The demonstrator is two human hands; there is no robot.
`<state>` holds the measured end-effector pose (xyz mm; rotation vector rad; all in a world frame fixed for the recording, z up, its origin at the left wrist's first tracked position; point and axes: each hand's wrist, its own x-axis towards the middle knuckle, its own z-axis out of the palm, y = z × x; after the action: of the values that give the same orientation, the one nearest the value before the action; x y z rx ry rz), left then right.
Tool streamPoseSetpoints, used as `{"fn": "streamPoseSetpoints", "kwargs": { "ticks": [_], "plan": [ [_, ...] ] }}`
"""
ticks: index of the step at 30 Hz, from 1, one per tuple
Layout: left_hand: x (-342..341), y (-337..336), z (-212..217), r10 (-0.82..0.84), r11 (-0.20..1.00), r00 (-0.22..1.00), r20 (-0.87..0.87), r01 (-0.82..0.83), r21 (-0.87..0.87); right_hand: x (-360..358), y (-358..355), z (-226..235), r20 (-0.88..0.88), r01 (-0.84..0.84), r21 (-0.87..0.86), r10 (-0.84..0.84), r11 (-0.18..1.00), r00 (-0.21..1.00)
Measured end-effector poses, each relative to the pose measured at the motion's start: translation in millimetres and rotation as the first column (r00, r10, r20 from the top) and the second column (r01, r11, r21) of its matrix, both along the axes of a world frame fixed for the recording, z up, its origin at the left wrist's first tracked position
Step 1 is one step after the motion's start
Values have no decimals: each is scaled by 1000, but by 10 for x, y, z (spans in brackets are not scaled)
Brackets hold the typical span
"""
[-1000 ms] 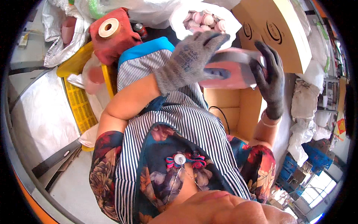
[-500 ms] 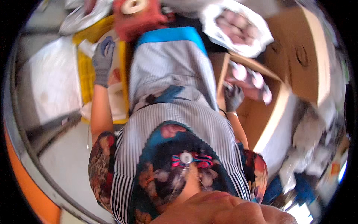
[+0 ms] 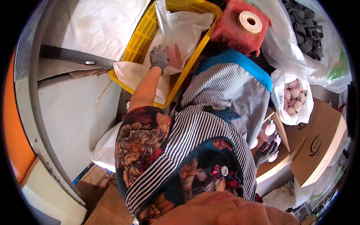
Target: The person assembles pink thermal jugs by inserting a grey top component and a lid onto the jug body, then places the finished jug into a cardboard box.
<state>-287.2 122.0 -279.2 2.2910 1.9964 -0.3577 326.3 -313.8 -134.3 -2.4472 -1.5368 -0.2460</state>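
Note:
My left hand [image 3: 159, 57], in a grey knit glove, is inside a yellow plastic crate [image 3: 193, 62]. It lies palm down over a white plastic bag [image 3: 183, 28], fingers stretched out, beside a pinkish patch seen through the plastic. My right hand [image 3: 265, 153], in a dark grey glove, is at the cardboard box [image 3: 281, 131] on my right. Its fingers are apart, close to several pink pieces with pale rounded ends [image 3: 270, 128]; I cannot tell whether they touch. My apron hides part of the box.
A red cloth-covered block [image 3: 228, 28] bears a cream ring-shaped roll [image 3: 250, 22]. Beyond my knees stands a white bag [image 3: 279, 90] of round pink pieces. Behind it, a clear bag holds dark grey pieces [image 3: 307, 32]. A cardboard flap [image 3: 317, 146] sticks out at right.
The view has swung left, so everything sits further right. My left hand has moved back within the crate, from near a white item to the bag. My right hand stays at the box.

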Motion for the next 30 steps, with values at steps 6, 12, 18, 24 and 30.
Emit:
{"fn": "streamPoseSetpoints", "kwargs": {
  "ticks": [6, 12, 18, 24, 30],
  "plan": [
    [398, 347, -21, -172, 949, 982, -83, 143, -280, -230, 1092, 707, 34, -144, 41, 142, 989, 989],
    [-392, 658, 938, 389, 921, 559, 732, -220, -321, -629, 2071, 1186, 18, -508, 115, 509, 854, 860],
    [-193, 295, 1988, -232, 966, 553, 800, 33, 258, -1737, 3239, 1314, -512, -606, 350, 688, 714, 515],
    [1284, -526, 2147, 241, 957, -249, 938, 224, -186, -1951, 3541, 1539, -682, -598, 522, 718, 608, 134],
    [1739, -577, 2988, -577, 739, 402, 711, -116, 664, -1556, 3255, 1538, -657, -476, 559, 713, 678, 244]
  ]
}}
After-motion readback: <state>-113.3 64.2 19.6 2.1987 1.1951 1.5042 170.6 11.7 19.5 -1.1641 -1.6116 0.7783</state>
